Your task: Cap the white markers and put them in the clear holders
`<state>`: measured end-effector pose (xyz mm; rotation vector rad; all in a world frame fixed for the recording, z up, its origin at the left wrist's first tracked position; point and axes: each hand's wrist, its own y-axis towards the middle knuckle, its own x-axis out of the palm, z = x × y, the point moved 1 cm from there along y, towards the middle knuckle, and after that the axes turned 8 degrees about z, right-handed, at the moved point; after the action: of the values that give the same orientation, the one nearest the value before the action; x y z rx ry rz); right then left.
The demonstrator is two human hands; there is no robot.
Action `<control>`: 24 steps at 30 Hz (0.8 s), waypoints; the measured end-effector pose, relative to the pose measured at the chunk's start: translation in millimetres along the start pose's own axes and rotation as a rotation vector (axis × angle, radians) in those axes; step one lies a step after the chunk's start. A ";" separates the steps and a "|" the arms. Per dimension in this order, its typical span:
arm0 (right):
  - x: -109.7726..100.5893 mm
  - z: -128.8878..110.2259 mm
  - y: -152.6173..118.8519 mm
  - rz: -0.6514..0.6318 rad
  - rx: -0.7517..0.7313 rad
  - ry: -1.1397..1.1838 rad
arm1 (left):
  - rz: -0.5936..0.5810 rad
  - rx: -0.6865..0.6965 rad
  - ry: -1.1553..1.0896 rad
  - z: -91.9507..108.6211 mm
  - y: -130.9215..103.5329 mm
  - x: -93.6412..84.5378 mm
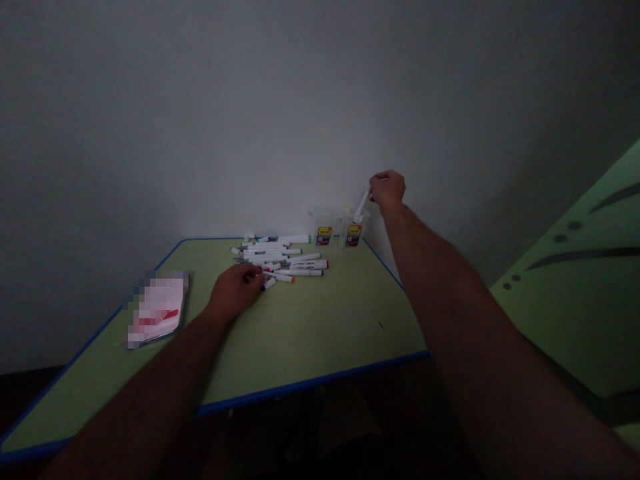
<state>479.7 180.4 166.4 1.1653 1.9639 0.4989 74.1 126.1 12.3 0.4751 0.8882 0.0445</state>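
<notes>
My right hand [389, 189] pinches the upper end of a white marker [363, 203], which slants down into the mouth of the right clear container [353, 235]. Beside it stands a second clear container [324, 235] with a similar yellow and dark label. White markers [265, 253] with coloured ends lie in a loose heap left of the containers. At the near left edge of this heap rests my left hand [236, 291], its fingers curled at the end of a marker [280, 277] with an orange end; its fingertips are partly hidden.
On the left of the light green table [310, 333] lies a flat pink and white item [159, 308], partly blurred out. The table has a blue edge and stands against a grey wall. A green panel [575, 287] rises at the right.
</notes>
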 end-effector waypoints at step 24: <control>30.0 15.1 -16.5 -0.201 -0.039 -0.222 | -0.018 -0.038 -0.032 2.9 -1.6 -2.5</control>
<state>474.2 197.2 133.4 0.9433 1.8455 0.2884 74.5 123.0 15.0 0.4318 0.8582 0.0373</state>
